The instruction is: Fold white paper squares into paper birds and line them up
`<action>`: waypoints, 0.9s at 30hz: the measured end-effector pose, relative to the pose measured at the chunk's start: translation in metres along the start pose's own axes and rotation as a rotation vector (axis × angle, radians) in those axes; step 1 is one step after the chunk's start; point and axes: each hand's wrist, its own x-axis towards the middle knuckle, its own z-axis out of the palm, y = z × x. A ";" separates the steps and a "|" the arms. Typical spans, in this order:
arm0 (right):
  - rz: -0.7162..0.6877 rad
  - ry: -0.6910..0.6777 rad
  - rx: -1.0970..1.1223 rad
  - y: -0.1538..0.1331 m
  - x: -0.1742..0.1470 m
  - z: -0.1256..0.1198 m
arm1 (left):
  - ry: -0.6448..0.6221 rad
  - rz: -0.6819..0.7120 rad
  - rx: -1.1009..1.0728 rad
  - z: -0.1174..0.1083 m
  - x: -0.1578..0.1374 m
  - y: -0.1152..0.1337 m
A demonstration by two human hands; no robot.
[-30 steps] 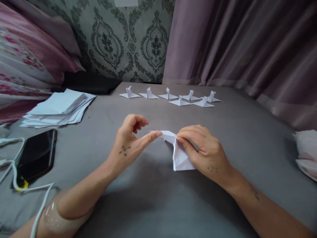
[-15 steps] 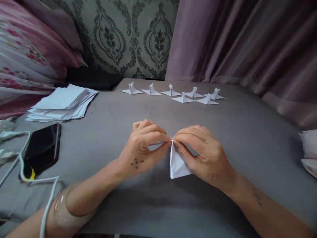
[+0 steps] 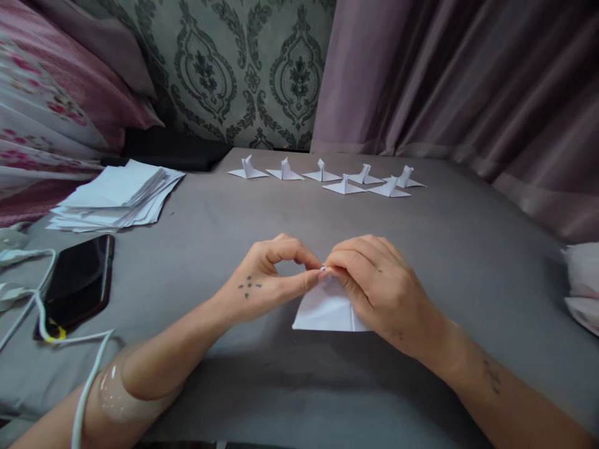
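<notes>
A folded piece of white paper (image 3: 327,308) hangs from my fingertips above the grey cloth, its wide edge towards me. My left hand (image 3: 276,274) pinches its upper tip between thumb and forefinger. Closed on the same tip from the other side is my right hand (image 3: 386,284), whose fingers hide part of the paper's right side. The fingertips of both hands meet at the tip, so the small fold there is mostly covered.
Several folded white paper figures (image 3: 345,185) stand at the back of the grey-covered surface (image 3: 224,218). At the left lie a stack of white paper (image 3: 115,187), a black phone (image 3: 77,284) and a white cable (image 3: 96,368). A purple curtain (image 3: 374,81) hangs behind.
The paper has turned so that its broad face and wide lower edge now show, where a narrow folded side showed before. My left fingers have shifted slightly at the tip.
</notes>
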 end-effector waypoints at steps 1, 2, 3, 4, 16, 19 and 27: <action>0.035 0.007 0.062 0.001 0.001 -0.002 | 0.014 0.034 0.004 0.000 0.000 -0.001; 0.075 0.025 0.124 0.002 0.002 -0.006 | 0.038 0.065 0.005 0.000 0.001 -0.001; 0.120 0.050 0.181 0.003 0.003 -0.009 | 0.070 0.092 0.001 0.001 0.001 -0.002; 0.171 0.073 0.229 0.005 0.004 -0.014 | 0.100 0.113 -0.008 0.001 0.002 -0.002; 0.504 -0.044 0.448 0.008 0.004 -0.023 | 0.269 0.315 0.122 0.006 0.001 -0.008; 0.528 -0.039 0.425 0.006 0.004 -0.022 | 0.296 0.334 0.184 0.007 0.001 -0.008; 0.755 -0.097 0.477 0.001 0.008 -0.028 | 0.304 0.195 -0.031 0.012 0.000 -0.008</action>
